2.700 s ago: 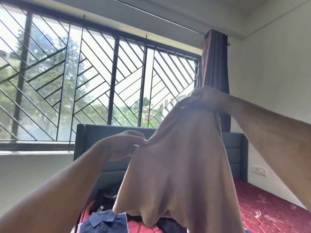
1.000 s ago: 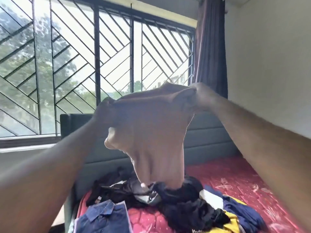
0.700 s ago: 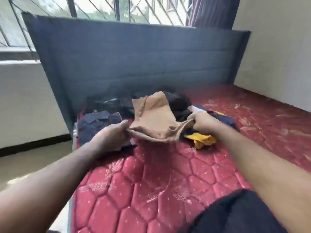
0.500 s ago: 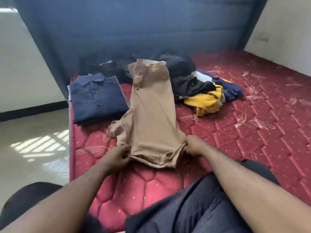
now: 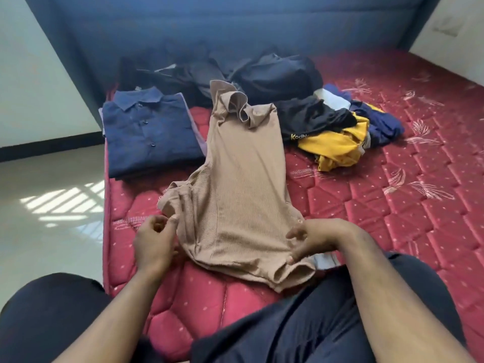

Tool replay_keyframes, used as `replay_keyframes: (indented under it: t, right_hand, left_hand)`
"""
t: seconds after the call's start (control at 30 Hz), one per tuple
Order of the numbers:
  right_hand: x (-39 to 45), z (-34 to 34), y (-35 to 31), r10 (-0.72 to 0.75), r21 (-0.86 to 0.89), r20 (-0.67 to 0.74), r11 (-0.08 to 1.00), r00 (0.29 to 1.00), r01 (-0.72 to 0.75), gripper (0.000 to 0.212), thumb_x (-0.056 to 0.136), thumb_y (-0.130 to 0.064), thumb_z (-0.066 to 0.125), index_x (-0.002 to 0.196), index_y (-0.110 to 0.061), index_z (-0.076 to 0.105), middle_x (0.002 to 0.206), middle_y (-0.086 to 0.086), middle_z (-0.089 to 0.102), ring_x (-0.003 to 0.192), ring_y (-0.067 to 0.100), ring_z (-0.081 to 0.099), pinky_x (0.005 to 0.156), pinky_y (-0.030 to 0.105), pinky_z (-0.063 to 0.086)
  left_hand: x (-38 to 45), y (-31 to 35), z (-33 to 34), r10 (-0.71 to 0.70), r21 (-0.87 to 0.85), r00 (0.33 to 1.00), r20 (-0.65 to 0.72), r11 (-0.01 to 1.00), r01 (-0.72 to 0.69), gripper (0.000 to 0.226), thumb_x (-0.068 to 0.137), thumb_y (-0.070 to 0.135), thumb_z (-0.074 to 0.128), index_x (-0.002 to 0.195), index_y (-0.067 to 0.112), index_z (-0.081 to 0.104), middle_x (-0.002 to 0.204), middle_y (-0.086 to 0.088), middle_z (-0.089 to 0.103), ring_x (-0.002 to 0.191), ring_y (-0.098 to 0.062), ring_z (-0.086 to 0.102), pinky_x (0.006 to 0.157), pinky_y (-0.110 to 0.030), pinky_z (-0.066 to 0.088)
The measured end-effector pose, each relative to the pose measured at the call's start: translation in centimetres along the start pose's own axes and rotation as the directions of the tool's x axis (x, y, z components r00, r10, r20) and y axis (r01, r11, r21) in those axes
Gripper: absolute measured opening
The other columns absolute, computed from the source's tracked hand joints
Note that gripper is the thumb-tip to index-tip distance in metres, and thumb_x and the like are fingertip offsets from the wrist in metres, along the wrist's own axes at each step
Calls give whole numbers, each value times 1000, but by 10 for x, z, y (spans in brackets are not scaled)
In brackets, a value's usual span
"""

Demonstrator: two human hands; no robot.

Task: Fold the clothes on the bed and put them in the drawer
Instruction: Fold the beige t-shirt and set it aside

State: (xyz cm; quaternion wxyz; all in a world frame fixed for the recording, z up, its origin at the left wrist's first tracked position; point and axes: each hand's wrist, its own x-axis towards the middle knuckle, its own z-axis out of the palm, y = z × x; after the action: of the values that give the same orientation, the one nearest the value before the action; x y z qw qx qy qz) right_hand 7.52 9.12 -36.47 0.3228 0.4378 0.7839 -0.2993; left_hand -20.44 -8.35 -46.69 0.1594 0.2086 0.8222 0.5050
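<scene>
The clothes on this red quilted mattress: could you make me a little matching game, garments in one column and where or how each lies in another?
Column one:
1. tan ribbed shirt
2. navy button-up shirt
3. yellow garment
4. black clothes heap

Column two:
A. crumpled, right of the tan shirt
B. folded flat near the mattress's left edge
C. piled against the blue headboard
D. spread out between both hands

Pairs: 1-D, 2-B, 3-A, 4-C
</scene>
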Motion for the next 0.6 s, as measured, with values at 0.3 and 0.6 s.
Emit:
replay_keyframes:
  t: [0.3,0.6]
  right_hand:
    - [70,59,-53,-196,-145,-361,978,912,152,99,75,-79,53,151,-50,-4,163,-8,-15,149,28,-16,117,60,-3]
    - [80,68,-50,-170,-266,-316,960,933,85,131,56,-92,54,140,-46,-35,151,3,-43,139,37,-37,105,67,-21]
  left_hand:
    - [13,14,29,-87,-42,990,111,995,92,28,64,35,67,80,12,64,82,-5,70,78,-23,64,70,-37,51]
    - [2,29,28,-250,-787,868,429,369,495,31,92,30,59,116,11,66,106,-4,75,103,-19,68,93,-33,52]
